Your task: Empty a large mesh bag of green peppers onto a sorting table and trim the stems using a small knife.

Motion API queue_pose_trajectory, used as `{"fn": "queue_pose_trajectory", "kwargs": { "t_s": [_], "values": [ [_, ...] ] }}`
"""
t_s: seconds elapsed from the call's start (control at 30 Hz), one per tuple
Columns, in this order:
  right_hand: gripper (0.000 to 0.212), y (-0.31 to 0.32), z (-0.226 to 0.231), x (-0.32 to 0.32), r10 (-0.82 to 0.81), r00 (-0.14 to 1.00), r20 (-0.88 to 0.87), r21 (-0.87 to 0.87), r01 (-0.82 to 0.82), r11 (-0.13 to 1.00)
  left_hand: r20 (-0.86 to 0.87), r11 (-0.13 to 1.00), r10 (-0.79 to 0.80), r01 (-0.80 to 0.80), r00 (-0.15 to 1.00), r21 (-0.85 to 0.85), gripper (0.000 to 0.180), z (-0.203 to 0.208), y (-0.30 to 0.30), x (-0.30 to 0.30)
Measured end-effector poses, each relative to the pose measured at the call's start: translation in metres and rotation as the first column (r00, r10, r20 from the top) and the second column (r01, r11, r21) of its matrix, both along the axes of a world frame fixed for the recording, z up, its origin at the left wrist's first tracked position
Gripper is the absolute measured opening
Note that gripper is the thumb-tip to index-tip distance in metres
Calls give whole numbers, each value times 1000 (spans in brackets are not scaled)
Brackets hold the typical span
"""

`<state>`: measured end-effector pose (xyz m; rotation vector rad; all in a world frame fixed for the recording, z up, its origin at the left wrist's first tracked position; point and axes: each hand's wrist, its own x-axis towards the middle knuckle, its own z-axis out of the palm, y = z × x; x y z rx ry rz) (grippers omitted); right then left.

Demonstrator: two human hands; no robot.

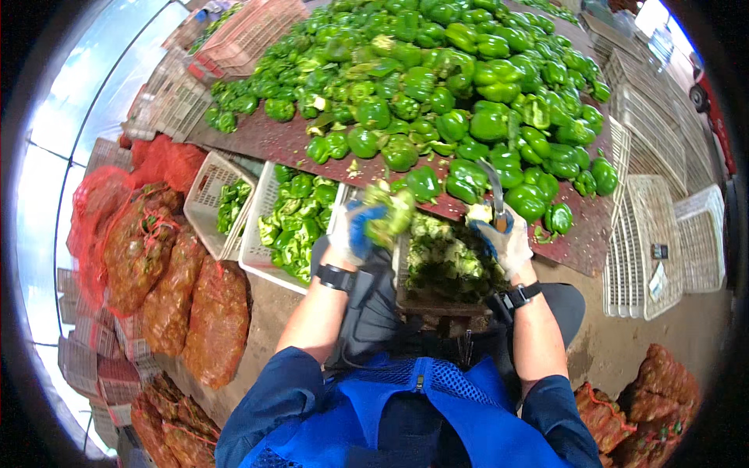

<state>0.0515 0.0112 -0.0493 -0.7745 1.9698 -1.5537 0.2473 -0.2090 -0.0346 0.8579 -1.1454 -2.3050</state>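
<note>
My left hand (355, 232), in a white and blue glove, is closed on a green bell pepper (391, 215), which is smeared by motion and shows pale flesh. In my right hand (509, 243), gloved the same way, is a knife with a curved blade (495, 184) pointing away from me. A pale scrap (477, 212) lies against the right hand's fingers. Between my knees, below both hands, stands a bin of pepper cores and trimmings (449, 253). Left of it, a white crate (251, 248) holds cut green peppers (300, 222).
A large heap of green peppers (437, 70) covers much of the dark red table (273, 140). Another crate (204, 187) stands at left, near full red mesh sacks (214, 324). Stacked crates (636, 249) stand at right, with more sacks (659, 390) at lower right.
</note>
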Motion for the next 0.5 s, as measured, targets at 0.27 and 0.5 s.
{"fn": "queue_pose_trajectory", "kwargs": {
  "t_s": [0.27, 0.5],
  "values": [
    [38, -9, -27, 0, 237, 958, -159, 364, -167, 916, 32, 791, 508, -452, 861, -414, 28, -8, -175, 112],
    [41, -13, -47, 7, 284, 922, -263, 420, -155, 894, 443, 808, 589, -478, 676, -343, 38, -103, -249, 162]
  ]
}}
